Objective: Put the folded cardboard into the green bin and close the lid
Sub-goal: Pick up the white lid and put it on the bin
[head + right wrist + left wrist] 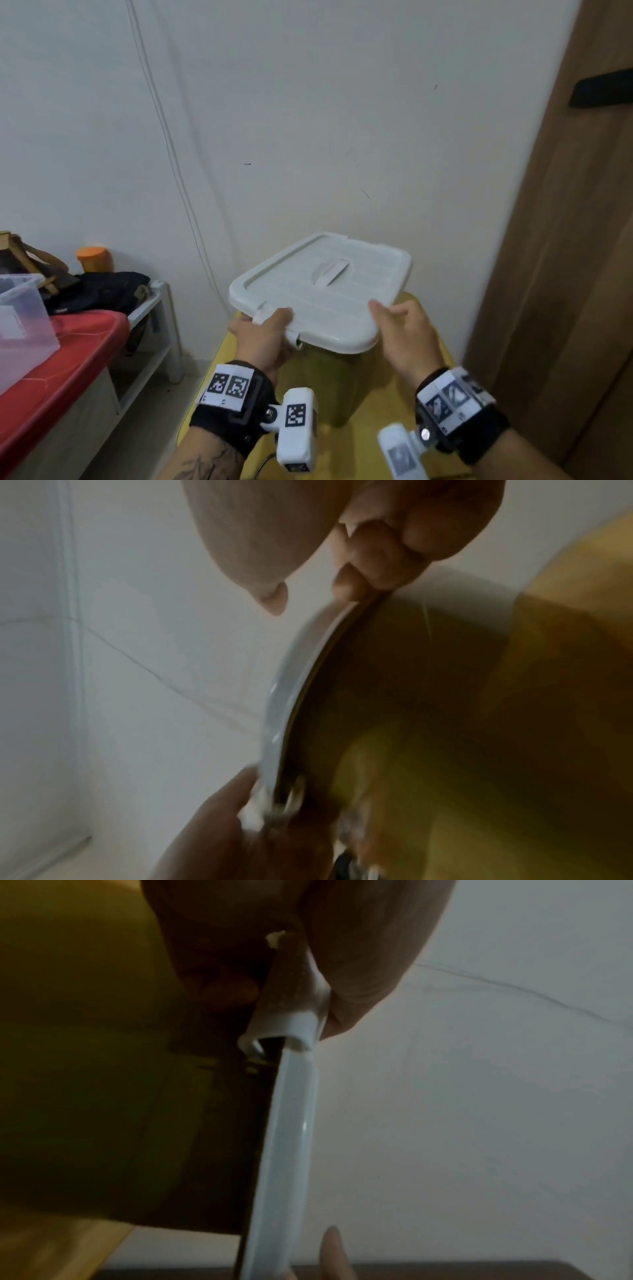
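The white lid [318, 291] lies on top of the green bin [329, 383], which stands on a yellow surface [394, 411] against the wall. My left hand [263, 329] grips the white latch [262, 313] on the lid's near left edge; in the left wrist view the latch [291, 1020] sits pinched between thumb and fingers over the lid rim [291, 1137]. My right hand [400, 329] holds the lid's near right corner, its fingers [369, 561] curled at the rim [284, 710] with the thumb above. No cardboard is in view.
A red-lidded box [68, 349] with a clear plastic tub [20, 315] on it stands at the left. Behind them are a black bag [99, 291], an orange-capped jar [94, 258] and a white rack [161, 308]. A wooden door [565, 240] rises close on the right.
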A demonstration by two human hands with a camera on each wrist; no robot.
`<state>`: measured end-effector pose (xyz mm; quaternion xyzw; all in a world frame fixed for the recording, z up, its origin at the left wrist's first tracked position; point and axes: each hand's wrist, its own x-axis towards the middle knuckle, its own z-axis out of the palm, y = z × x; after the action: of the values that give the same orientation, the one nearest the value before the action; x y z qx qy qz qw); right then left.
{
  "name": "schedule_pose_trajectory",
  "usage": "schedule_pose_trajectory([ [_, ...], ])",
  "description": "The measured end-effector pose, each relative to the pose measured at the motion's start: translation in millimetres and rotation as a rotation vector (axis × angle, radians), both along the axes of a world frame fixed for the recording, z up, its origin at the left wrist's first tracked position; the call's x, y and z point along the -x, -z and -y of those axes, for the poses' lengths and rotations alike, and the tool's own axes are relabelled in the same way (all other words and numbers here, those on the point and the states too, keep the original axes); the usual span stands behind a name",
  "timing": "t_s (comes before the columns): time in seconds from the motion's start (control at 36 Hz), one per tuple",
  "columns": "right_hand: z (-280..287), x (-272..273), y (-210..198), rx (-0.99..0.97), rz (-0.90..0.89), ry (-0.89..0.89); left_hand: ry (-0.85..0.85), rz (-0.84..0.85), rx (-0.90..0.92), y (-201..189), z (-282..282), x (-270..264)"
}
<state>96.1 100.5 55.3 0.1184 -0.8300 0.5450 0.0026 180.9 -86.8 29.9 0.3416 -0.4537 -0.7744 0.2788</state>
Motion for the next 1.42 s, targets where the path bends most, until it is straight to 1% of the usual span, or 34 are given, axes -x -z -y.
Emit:
schedule_pose_trajectory([
  [0.06,-5,25,-6,-0.017,0.013,0.054,-0.009,0.036,0.061,-1,3,5],
  [0.14,-13,61,-11,0.023,0.176,0.037,-0.019,0.122,0.124,-1,13,12],
  [0.17,-16,72,-11,0.029,0.204,0.035,-0.023,0.151,0.142,-2,17,14],
  [0.31,-21,122,-4,-0.042,0.244,0.049,-0.014,0.288,0.260,-7,38,14],
  [0.39,-19,129,-8,-0.075,0.259,0.056,0.007,0.367,0.294,-13,47,13],
  [0.47,-17,132,-13,-0.045,0.263,0.075,0.031,0.402,0.299,-20,47,8],
  [0.58,-14,140,-10,0.025,0.273,0.049,0.072,0.355,0.313,-17,33,0],
  [0.67,-11,146,-5,0.092,0.270,0.003,0.079,0.359,0.415,-12,20,-1],
  [0.69,-11,147,-3,0.111,0.263,-0.003,0.069,0.355,0.422,-12,18,0],
  [0.78,-14,148,-5,0.149,0.253,0.020,0.035,0.333,0.402,-16,23,8],
  [0.83,-24,147,-10,0.120,0.240,0.051,0.019,0.327,0.392,-17,31,15],
  [0.92,-45,154,-19,0.077,0.224,0.129,0.065,0.300,0.393,-19,41,22],
  [1.0,-64,163,-23,0.123,0.302,0.134,0.104,0.285,0.427,-23,48,23],
  [1.05,-73,170,-24,0.157,0.381,0.085,0.122,0.269,0.423,-22,50,23],
  [1.11,-82,184,-16,0.142,0.436,0.050,0.120,0.241,0.423,-19,51,22],
  [1.17,-91,206,3,0.132,0.473,0.024,0.128,0.229,0.430,-18,50,22],
  [1.28,-91,180,-4,0.103,0.521,-0.003,0.165,0.173,0.441,-17,53,20],
  [1.36,-93,177,-2,0.118,0.493,-0.016,0.197,0.165,0.485,-16,55,23],
  [1.42,-92,173,-4,0.183,0.437,0.009,0.211,0.168,0.514,-17,56,26],
])
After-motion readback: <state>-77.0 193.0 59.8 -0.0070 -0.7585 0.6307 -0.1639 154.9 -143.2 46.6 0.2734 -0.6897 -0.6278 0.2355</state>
